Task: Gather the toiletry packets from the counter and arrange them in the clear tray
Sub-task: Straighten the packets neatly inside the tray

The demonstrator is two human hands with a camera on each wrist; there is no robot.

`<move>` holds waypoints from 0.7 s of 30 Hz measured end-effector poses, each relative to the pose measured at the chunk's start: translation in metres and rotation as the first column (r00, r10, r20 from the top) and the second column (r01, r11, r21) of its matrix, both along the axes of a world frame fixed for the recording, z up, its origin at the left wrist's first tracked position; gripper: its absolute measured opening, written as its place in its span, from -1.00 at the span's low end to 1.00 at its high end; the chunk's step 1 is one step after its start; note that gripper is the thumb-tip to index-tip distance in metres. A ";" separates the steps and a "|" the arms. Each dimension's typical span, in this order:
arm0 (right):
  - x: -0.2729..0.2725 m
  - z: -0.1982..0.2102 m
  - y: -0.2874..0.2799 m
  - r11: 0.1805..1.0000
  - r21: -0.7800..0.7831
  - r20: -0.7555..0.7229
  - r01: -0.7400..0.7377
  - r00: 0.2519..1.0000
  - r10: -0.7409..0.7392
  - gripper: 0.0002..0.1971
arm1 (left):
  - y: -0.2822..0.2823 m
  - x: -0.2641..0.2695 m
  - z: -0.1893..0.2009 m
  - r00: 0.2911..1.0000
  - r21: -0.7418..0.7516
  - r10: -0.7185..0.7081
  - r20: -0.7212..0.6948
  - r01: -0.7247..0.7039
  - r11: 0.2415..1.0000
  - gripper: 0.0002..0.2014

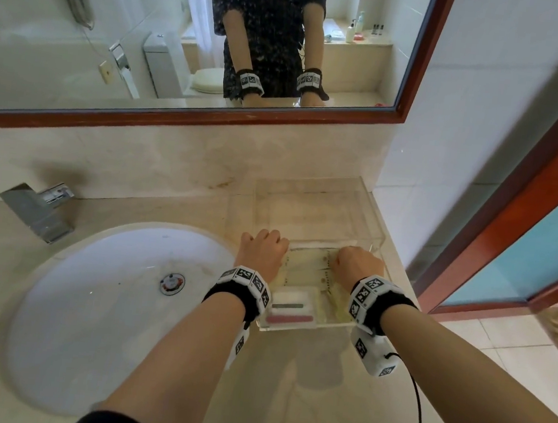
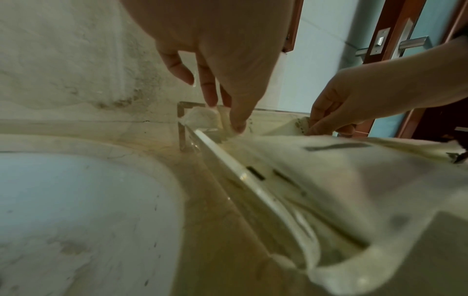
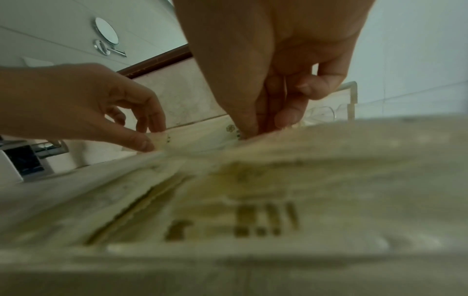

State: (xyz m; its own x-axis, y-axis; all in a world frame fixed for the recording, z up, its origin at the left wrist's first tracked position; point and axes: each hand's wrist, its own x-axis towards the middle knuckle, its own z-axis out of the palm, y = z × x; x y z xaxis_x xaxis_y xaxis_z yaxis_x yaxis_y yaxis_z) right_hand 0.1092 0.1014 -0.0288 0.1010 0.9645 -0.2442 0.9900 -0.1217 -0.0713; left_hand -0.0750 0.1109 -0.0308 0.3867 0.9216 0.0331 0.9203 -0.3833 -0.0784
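A clear tray (image 1: 373, 205) stands on the counter right of the sink. Several pale cream toiletry packets (image 1: 306, 267) lie in its near half, and a white packet with a grey and a pink strip (image 1: 289, 310) lies at its front. My left hand (image 1: 263, 249) pinches the far left corner of a cream packet (image 2: 228, 122) inside the tray. My right hand (image 1: 358, 264) pinches the far right end of the same packet (image 3: 235, 130) with thumb and fingers. The fingertips of both hands are hidden in the head view.
A white sink basin (image 1: 105, 310) with a chrome tap (image 1: 38, 208) lies left of the tray. A mirror with a red-brown frame (image 1: 211, 120) hangs behind the counter. The counter's right edge (image 1: 399, 268) runs beside the tray, next to a wooden door (image 1: 525, 216).
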 end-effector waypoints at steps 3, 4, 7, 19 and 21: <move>-0.005 -0.003 -0.001 1.000 0.002 0.024 -0.025 0.999 0.025 -0.78 | -0.003 -0.003 0.000 1.000 0.039 -0.021 0.007 0.021 0.999 -0.76; -0.006 -0.004 -0.001 0.999 0.001 0.029 -0.036 0.999 0.036 -0.78 | -0.004 -0.004 0.000 1.000 0.048 -0.024 0.005 0.024 0.999 -0.76; -0.009 -0.004 -0.002 0.998 -0.011 0.041 -0.054 0.998 0.054 -0.79 | -0.006 -0.008 0.000 1.000 0.057 -0.020 0.006 0.019 0.998 -0.76; -0.018 0.012 -0.005 0.995 -0.061 0.054 -0.078 0.995 0.081 -0.80 | -0.011 -0.023 0.018 0.997 0.097 -0.023 -0.070 0.030 0.995 -0.70; -0.021 0.019 -0.005 0.994 -0.063 0.062 -0.094 0.993 0.097 -0.78 | -0.011 -0.027 0.024 0.996 0.107 -0.015 -0.086 0.024 0.994 -0.70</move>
